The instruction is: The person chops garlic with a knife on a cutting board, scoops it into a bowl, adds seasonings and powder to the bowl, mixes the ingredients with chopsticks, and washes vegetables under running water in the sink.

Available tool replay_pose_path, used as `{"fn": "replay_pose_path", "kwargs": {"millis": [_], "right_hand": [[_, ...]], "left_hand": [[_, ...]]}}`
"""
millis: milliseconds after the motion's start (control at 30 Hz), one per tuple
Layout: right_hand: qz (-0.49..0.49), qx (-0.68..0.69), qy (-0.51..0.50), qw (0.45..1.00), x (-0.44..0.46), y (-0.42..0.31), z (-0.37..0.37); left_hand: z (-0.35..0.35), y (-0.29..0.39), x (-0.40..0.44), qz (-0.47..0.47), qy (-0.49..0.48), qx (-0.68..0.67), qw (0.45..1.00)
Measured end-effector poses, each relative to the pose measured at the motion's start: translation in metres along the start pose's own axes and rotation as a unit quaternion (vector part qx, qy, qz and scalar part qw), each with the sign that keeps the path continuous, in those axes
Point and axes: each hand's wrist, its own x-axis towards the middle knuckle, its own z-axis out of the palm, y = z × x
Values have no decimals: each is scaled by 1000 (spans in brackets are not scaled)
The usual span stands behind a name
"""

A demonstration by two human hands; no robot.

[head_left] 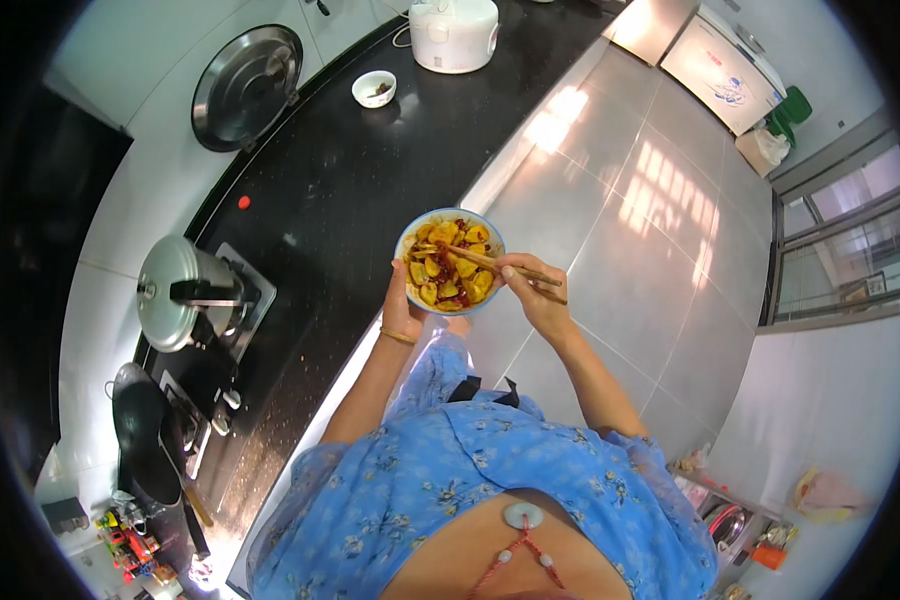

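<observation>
A round bowl (406, 285) with a blue rim holds yellow food pieces with dark red sauce. My left hand (400, 308) grips the bowl at its left and lower side, thumb at the rim. In my right hand (540, 297) is a pair of wooden chopsticks (478, 259), pinched at the bowl's right side. Their tips reach into the food near the middle of the bowl. The bowl is held up by the counter's front edge, in front of my body.
On the black counter (370, 170) are a small white bowl (374, 89), a white cooker (454, 36) and a red round object (244, 202). A pressure cooker (178, 292) and a dark wok (148, 430) stand at the left. A lid (247, 88) leans on the wall.
</observation>
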Motion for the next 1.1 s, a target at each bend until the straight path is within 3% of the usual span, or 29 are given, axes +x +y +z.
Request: {"fn": "replay_pose_path", "kwargs": {"millis": [233,333,500,567,633,733,833,867,1000,1100], "right_hand": [[-10,-47,-22,999,187,28,-9],[56,-33,-69,996,246,65,-1],[116,34,-120,985,284,94,-4],[61,45,-107,991,309,82,-8],[64,64,-117,989,341,81,-18],[27,1,-109,994,382,84,-33],[25,-24,-165,986,408,130,-38],[88,35,-159,983,412,149,-36],[89,127,-174,973,424,145,-28],[86,112,-233,962,448,130,-34]], "left_hand": [[-16,30,149,21,112,85,990],[-16,45,193,21,160,125,979],[-7,57,248,41,221,112,968],[-9,63,266,51,233,101,966],[-6,68,283,75,247,108,960],[-1,66,299,92,271,88,954],[3,60,317,118,307,44,943],[4,59,324,129,308,27,942],[9,48,337,182,313,-12,932],[12,49,343,169,355,-13,919]]}}
